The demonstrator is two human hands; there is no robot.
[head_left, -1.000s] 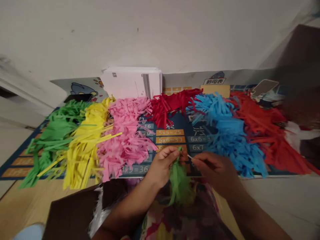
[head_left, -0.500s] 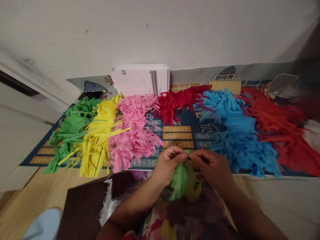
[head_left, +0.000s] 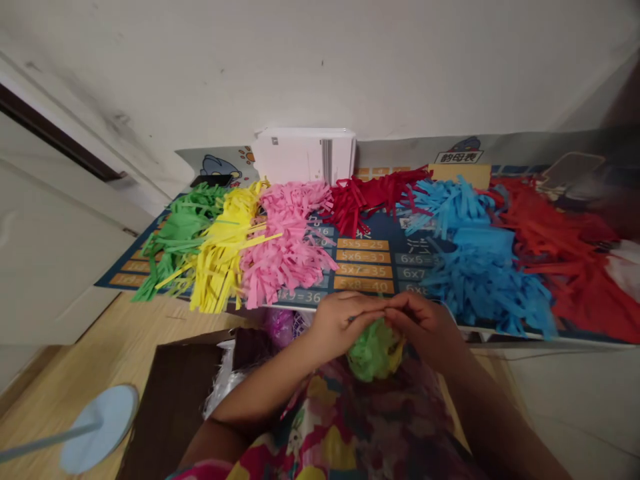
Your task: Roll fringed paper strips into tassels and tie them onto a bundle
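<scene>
Both hands meet over my lap at the table's near edge. My left hand (head_left: 345,327) is closed with its fingers pressed together at the top of a green and yellow tissue-paper tassel (head_left: 374,353). My right hand (head_left: 417,323) pinches at the same top from the other side, its fingertips touching the left ones. The tassel's strips hang bunched below the hands. On the table before me lie pink fringed paper (head_left: 287,260), yellow fringed paper (head_left: 225,247) and green fringed paper (head_left: 180,230) to the left, with blue fringed paper (head_left: 485,273) to the right.
Dark red fringe (head_left: 370,200) and brighter red fringe (head_left: 565,253) lie on the table mat (head_left: 363,283). A white box (head_left: 300,157) leans against the wall. Below left stand a brown carton (head_left: 170,400) with white shreds (head_left: 225,380) and a round pale-blue base (head_left: 107,427).
My fingers have closed over the tassel's top, where a green tip showed between them before. The tassel looks more bunched up. The view has shifted to the left.
</scene>
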